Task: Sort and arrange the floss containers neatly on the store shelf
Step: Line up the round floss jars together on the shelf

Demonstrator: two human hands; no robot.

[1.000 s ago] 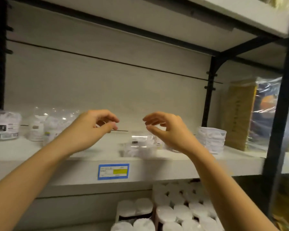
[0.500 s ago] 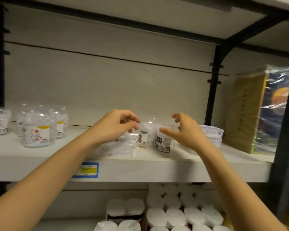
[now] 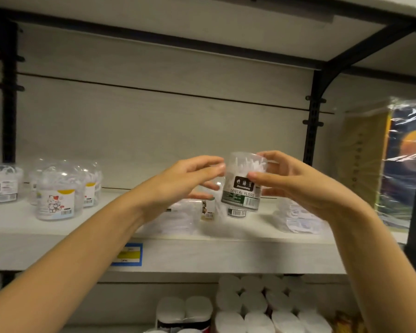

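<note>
Holding floss container (image 3: 241, 188) upright, label fwd: R hand (image 3: 296, 181) clamped, L hand (image 3: 178, 183) fingertips (image 3: 217, 167) touching.

A pale wood-grain back panel (image 3: 154, 131) stands behind the white shelf (image 3: 226, 255). A black upright (image 3: 310, 140) and an angled bracket (image 3: 360, 48) carry the upper board (image 3: 178, 10). The light is dim and warm.

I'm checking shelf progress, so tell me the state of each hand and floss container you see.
dental floss container: held above the shelf, near upright
right hand: grips it
left hand: fingers loose, tips beside the container
cat-label tubs: standing on shelf
flat floss packs: lying on shelf
</note>
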